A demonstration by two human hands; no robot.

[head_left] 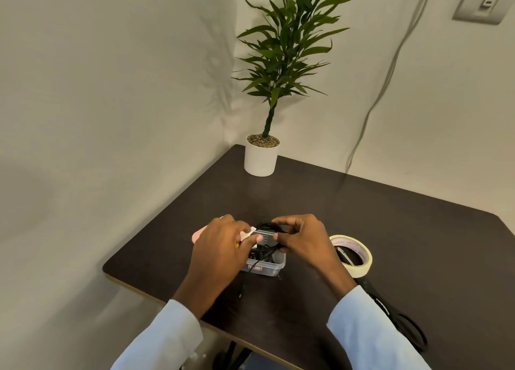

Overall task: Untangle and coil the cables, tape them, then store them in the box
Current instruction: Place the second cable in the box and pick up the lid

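Observation:
A small clear plastic box (274, 265) sits on the dark table, with black cable (264, 254) bunched inside it. Just above the box my right hand (299, 240) grips a coil of black cable (269, 226). My left hand (223, 247) pinches a small white piece (249, 233), perhaps tape, beside that coil. A roll of cream masking tape (352, 255) lies to the right of the box. Another black cable (398, 319) lies on the table at the near right, partly behind my right sleeve.
A pink object (198, 235) lies behind my left hand, mostly hidden. A white pot with a tall green plant (261, 158) stands in the table's far corner. Walls close in on the left and back. The table edge (133, 287) runs near my left forearm.

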